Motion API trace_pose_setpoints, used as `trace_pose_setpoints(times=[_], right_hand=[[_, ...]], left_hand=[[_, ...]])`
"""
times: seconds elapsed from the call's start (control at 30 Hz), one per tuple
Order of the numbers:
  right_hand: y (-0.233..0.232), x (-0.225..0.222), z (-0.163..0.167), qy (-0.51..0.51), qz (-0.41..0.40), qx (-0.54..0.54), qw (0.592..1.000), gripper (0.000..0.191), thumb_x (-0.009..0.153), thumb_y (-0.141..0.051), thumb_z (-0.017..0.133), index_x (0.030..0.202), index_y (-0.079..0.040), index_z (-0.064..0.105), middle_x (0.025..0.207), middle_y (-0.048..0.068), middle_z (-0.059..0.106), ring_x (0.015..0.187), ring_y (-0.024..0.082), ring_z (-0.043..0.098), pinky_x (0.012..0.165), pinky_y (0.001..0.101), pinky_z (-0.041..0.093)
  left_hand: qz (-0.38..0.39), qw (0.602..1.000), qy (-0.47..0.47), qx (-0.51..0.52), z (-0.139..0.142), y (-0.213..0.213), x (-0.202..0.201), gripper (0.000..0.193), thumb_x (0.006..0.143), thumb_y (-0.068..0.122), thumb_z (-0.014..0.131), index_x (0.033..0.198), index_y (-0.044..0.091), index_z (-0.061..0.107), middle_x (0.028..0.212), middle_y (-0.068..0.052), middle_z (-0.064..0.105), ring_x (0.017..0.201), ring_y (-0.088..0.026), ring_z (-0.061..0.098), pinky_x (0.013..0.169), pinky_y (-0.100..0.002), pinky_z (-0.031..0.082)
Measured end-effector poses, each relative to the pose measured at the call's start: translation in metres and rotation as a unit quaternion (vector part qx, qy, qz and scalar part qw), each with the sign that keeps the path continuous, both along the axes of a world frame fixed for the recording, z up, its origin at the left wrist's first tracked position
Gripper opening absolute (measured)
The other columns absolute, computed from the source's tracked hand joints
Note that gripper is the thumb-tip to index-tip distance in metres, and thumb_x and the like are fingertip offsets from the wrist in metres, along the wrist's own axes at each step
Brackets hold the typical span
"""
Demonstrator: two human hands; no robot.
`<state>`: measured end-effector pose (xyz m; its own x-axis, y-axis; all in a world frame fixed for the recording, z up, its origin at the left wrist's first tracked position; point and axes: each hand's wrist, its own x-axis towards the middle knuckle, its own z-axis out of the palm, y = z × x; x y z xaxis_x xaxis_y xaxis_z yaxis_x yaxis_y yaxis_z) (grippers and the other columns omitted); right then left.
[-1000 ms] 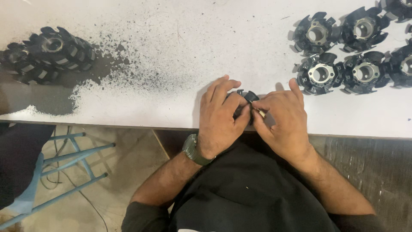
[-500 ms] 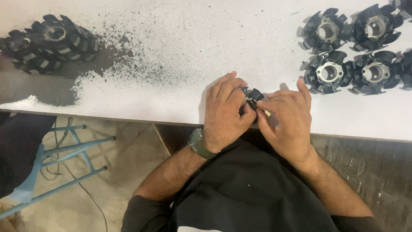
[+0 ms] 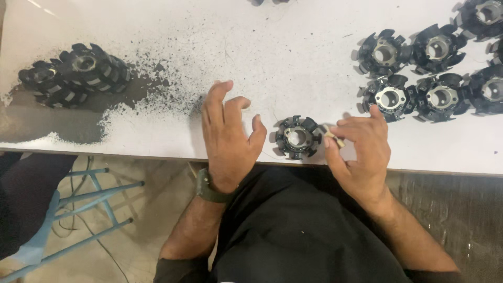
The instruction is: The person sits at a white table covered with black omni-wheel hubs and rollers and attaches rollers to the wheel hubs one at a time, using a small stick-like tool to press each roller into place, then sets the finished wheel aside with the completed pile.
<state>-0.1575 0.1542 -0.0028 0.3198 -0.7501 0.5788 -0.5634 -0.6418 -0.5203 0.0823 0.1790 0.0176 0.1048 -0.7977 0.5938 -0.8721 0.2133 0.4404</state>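
i see the black slotted ring (image 3: 297, 137) on the table (image 3: 293, 68), untouched between my hands: left hand (image 3: 229, 137) spread open, right hand (image 3: 358, 149) pinching a small pale piece (image 3: 334, 139).

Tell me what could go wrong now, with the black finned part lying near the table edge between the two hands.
1. The finned part lies free close to the table edge; a nudge from the open left hand might push it off.
2. The right hand pinches only a small pale piece; it could slip and drop to the floor.
3. Dark dust covers the table's left side; it may foul the part or the fingers.
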Motion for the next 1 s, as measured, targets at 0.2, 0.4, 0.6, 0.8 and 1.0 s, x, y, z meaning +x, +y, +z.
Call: trace_pose_setpoints(times=[0.2,0.4,0.6,0.8,1.0], right_hand=[[-0.005,0.010,-0.010,0.002,-0.005,0.018,1.000,0.027,0.090,-0.002,0.078,0.112,-0.008,0.064,0.108,0.008,0.069,0.110,0.030,0.064,0.122,0.0534,0.038],[-0.002,0.017,-0.005,0.024,-0.006,0.025,0.999,0.026,0.087,-0.001,0.077,0.107,-0.009,0.064,0.104,0.005,0.069,0.106,0.028,0.063,0.122,0.0534,0.035],[-0.003,0.016,-0.006,0.029,-0.012,0.026,0.999,0.025,0.087,-0.003,0.078,0.108,-0.010,0.065,0.105,0.004,0.068,0.108,0.027,0.062,0.122,0.0524,0.033],[-0.003,0.016,-0.005,0.025,-0.012,0.023,0.999,0.025,0.088,-0.004,0.078,0.109,-0.010,0.065,0.104,0.003,0.068,0.107,0.026,0.062,0.122,0.0522,0.033],[-0.004,0.016,-0.003,0.044,-0.015,0.025,0.999,0.025,0.087,-0.003,0.078,0.107,-0.010,0.066,0.101,0.003,0.068,0.105,0.026,0.062,0.120,0.0527,0.034]], left_hand=[[-0.154,0.979,-0.031,0.133,-0.001,-0.002,-0.029,0.027,0.079,0.019,0.077,0.097,0.003,0.064,0.114,-0.014,0.058,0.106,-0.033,0.059,0.089,-0.049,0.048],[-0.127,0.971,-0.096,0.180,0.000,-0.017,-0.038,0.021,0.083,0.017,0.076,0.094,0.006,0.063,0.099,-0.010,0.059,0.090,-0.029,0.063,0.083,-0.044,0.052],[-0.159,0.976,0.035,0.142,-0.001,-0.013,-0.027,0.022,0.082,0.011,0.074,0.099,0.003,0.062,0.099,-0.009,0.063,0.091,-0.030,0.064,0.080,-0.043,0.052],[-0.183,0.977,0.039,0.106,-0.011,-0.016,-0.022,0.017,0.089,0.011,0.073,0.106,0.010,0.069,0.123,-0.003,0.068,0.110,-0.026,0.067,0.092,-0.042,0.053],[-0.194,0.978,0.004,0.078,-0.008,-0.019,-0.015,0.013,0.084,0.010,0.072,0.097,0.010,0.069,0.124,-0.006,0.067,0.111,-0.026,0.065,0.089,-0.043,0.052]])
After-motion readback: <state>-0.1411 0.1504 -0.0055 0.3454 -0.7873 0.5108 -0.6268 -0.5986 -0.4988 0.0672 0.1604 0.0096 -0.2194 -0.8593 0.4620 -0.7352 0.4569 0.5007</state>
